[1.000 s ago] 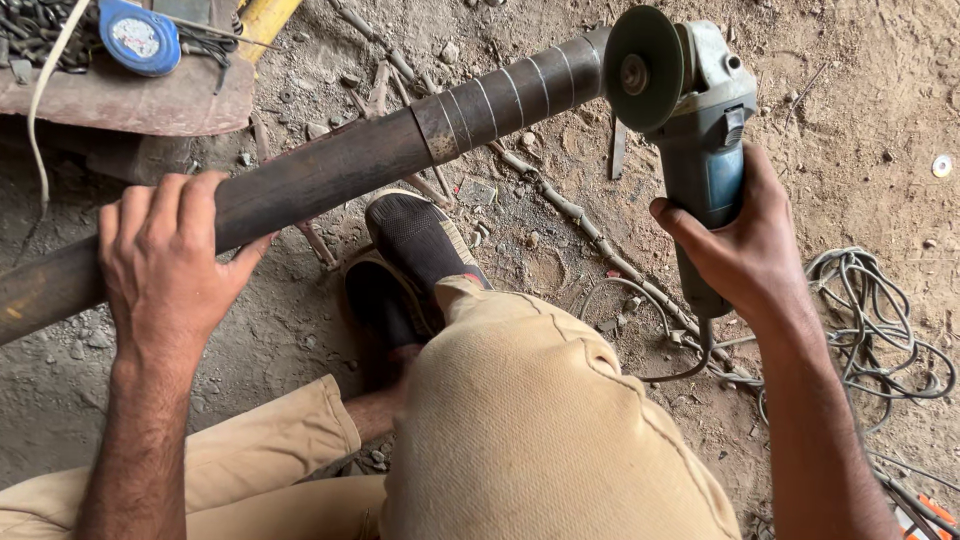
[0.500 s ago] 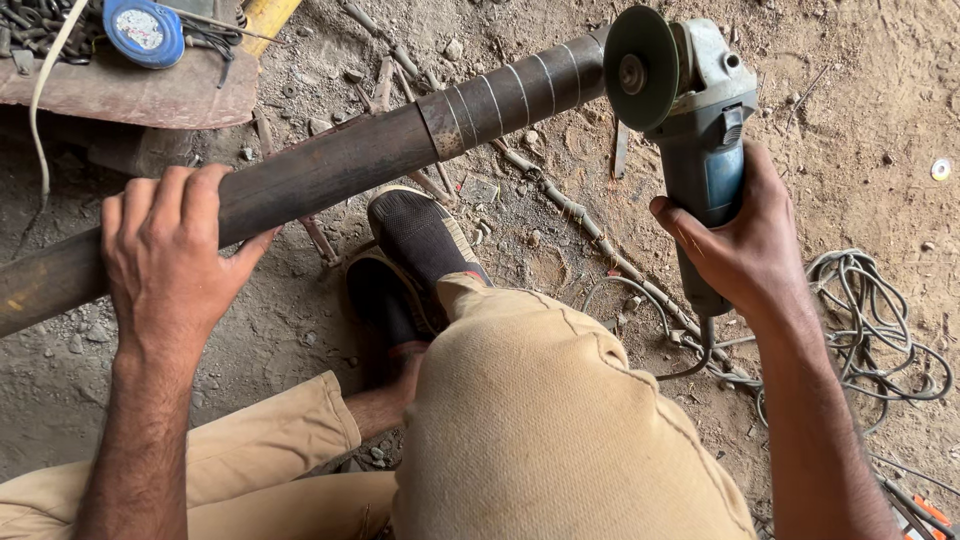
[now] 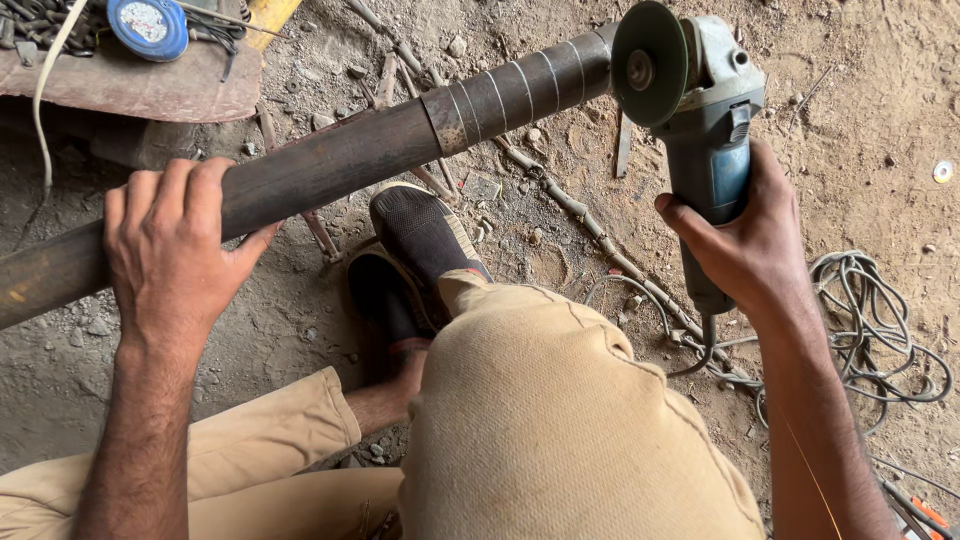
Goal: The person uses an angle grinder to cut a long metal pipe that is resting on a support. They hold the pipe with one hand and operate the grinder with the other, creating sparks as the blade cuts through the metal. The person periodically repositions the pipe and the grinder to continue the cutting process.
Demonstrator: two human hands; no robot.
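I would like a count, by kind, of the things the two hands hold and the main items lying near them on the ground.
Metal pipe, under the left hand: 1
Angle grinder, in the right hand: 1
Round blue tape measure: 1
Coil of cable: 1
Dark shoes: 2
Total: 6

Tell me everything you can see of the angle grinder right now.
The angle grinder has a blue-grey body, pale metal gear head and dark green disc. The right hand grips its body, cable trailing below. The disc sits at the end of the dark pipe, which the left hand grips. No sparks show.
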